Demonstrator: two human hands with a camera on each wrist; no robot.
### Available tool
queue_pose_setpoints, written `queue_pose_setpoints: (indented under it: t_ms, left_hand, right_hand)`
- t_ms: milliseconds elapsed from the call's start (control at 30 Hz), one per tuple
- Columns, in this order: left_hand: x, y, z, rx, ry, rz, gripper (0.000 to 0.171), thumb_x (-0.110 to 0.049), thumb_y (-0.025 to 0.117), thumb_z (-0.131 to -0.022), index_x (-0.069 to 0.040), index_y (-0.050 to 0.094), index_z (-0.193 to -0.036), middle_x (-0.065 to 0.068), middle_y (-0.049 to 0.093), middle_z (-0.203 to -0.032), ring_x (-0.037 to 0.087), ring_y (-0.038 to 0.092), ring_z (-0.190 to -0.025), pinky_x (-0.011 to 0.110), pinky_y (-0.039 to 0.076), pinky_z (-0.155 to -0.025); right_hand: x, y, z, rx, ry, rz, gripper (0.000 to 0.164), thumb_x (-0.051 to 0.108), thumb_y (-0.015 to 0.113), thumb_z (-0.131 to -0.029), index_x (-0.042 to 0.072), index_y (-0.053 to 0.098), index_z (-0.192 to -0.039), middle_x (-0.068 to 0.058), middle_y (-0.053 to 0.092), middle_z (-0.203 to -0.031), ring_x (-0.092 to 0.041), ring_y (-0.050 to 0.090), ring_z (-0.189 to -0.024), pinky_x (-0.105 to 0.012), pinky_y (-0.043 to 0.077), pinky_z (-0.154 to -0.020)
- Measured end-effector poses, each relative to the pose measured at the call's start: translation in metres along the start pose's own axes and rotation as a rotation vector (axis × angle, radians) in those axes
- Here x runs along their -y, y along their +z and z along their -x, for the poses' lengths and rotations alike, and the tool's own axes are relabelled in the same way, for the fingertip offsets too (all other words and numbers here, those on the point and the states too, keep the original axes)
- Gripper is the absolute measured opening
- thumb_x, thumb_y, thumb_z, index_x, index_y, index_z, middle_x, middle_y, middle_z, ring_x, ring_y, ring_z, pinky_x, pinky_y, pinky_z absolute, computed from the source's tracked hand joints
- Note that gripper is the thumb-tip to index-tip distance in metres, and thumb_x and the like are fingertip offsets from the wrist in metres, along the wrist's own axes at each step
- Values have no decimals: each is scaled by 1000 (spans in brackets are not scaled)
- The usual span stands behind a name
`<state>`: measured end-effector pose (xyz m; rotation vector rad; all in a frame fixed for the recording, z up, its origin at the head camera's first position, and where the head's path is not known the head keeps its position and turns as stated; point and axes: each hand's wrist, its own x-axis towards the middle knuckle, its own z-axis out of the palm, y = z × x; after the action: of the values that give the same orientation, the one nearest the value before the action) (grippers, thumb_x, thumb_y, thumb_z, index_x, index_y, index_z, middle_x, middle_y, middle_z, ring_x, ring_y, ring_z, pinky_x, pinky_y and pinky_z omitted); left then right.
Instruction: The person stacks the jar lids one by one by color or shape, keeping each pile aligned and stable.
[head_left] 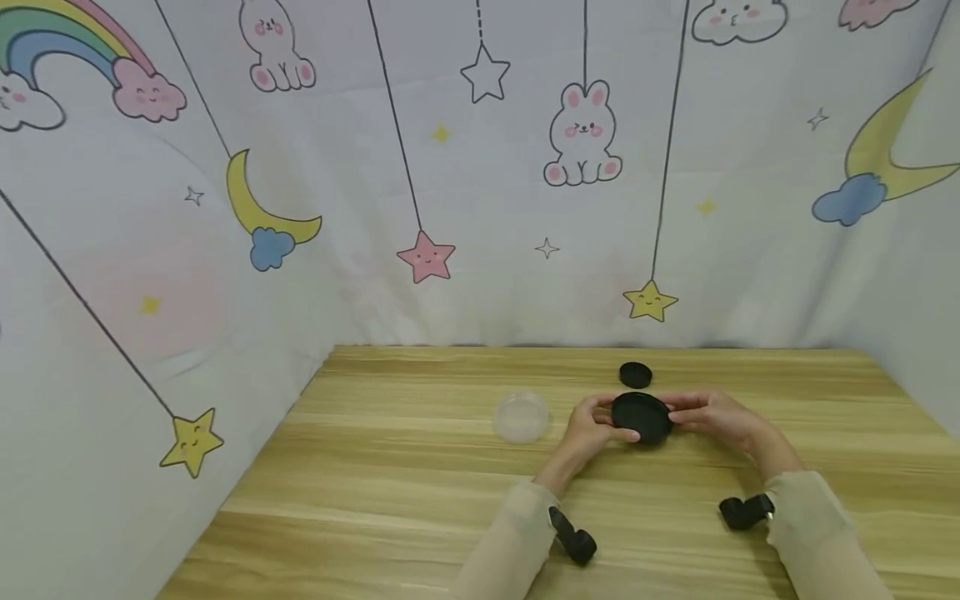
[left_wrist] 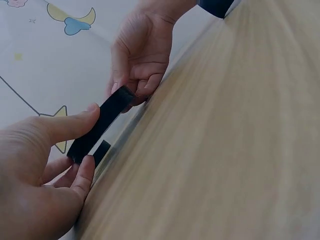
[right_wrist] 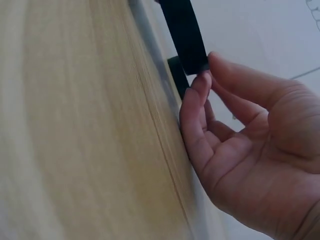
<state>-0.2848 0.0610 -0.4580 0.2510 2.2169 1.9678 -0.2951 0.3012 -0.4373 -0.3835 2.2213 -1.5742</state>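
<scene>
A shallow black round lid point(head_left: 642, 418) is held between the two hands above the wooden table, its face tilted toward the head camera. My left hand point(head_left: 588, 433) pinches its left edge, the thumb on the near side of the rim and the fingers on the other. On the opposite edge, the thumb and fingertips of my right hand point(head_left: 716, 417) pinch the rim. The left wrist view shows the black lid point(left_wrist: 102, 122) edge-on, as a narrow band between both hands. Just behind it on the table lies a smaller black round lid point(head_left: 636, 375).
A translucent round lid or dish point(head_left: 522, 418) lies on the table left of my left hand. The wooden table point(head_left: 420, 492) ends at a pale curtain point(head_left: 510, 192) printed with stars, moons and rabbits. Both sleeved forearms carry black wrist devices point(head_left: 576, 542).
</scene>
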Motion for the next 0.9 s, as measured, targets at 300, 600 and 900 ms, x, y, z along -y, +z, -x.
queue_pose_setpoints:
  t_ms: [300,600,900]
  left_hand:
    - [3,1,0,23,90,-156,56,-5,87,-69,-4,62,-119,3,62,-105,5,51,-84,17,44,-74]
    - [2,-3,-5,66,152,-266,60,-8,87,-69,1,62,-122,6,62,-97,4,49,-79,15,43,-70]
    - [1,-12,-5,110,91,-272,53,-22,83,-77,2,61,-119,3,59,-92,5,49,-77,17,43,-69]
  right_hand:
    - [-8,-3,0,13,-8,16,64,17,61,-96,-15,33,-143,-9,58,-133,12,56,-102,-15,50,-87]
    - [-11,-6,0,-16,-16,46,61,18,62,-95,-13,38,-142,10,63,-120,11,57,-102,-14,50,-84]
    - [-15,-3,0,-34,2,-26,62,17,60,-97,-15,33,-143,2,61,-125,9,59,-99,-16,52,-85]
